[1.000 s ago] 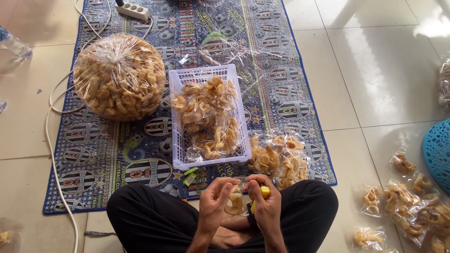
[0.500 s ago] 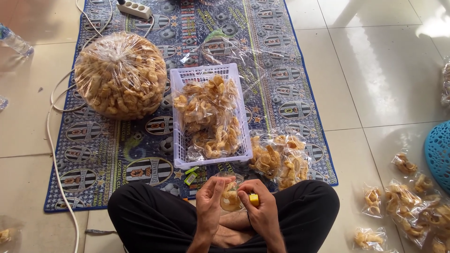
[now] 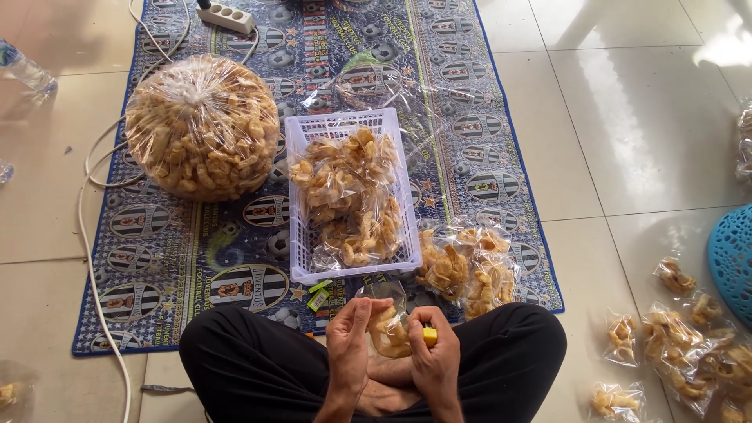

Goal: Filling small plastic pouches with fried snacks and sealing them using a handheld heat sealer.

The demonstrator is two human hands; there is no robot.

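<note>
1. Bottom centre of frame: left hand (image 3: 348, 345) & right hand (image 3: 435, 362) both pinch a small clear bag of crackers (image 3: 389, 327) between them, over crossed legs.
2. Right hand also grips a yellow lighter (image 3: 429, 336).
3. Just above: white basket (image 3: 301, 205) w/ filled bags, on patterned rug (image 3: 470, 117).
4. Upper left: big sack of crackers (image 3: 202, 127).

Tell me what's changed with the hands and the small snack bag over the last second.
Little has moved. Both hands still hold the small bag over the lap; the left hand has opened its fingers slightly and the right hand has turned, so less of its yellow object shows. The basket, the big sack and the loose packets stayed put.
</note>
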